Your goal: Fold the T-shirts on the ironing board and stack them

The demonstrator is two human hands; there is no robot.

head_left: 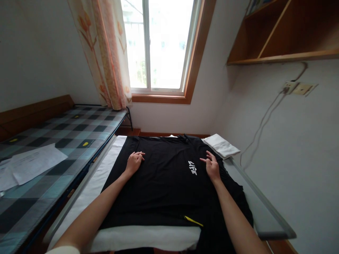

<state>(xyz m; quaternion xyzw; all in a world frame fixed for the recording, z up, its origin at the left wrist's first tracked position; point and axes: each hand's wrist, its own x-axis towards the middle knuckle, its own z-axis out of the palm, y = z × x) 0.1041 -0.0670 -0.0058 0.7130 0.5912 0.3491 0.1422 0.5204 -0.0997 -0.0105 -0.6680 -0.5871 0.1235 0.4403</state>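
Note:
A black garment (164, 176) lies spread over a white cloth (145, 236) on the table, with a few soft creases. White lettering (192, 168) is printed on its right part, and a narrow yellow strip (194, 221) shows near its front edge. My left hand (135, 162) rests on or just above the upper left of the garment, its fingers loosely stretched and holding nothing. Right of the lettering, my right hand (212, 165) is over the fabric with fingers apart, also holding nothing. Whether either hand presses on the fabric I cannot tell.
A folded white cloth (221, 145) lies at the table's far right corner. On the left stands a bed with a checked mattress (87, 123) and papers (37, 162) on it. A cord (259, 132) hangs from the wall socket (290, 87). Wooden shelves (286, 54) overhang the right.

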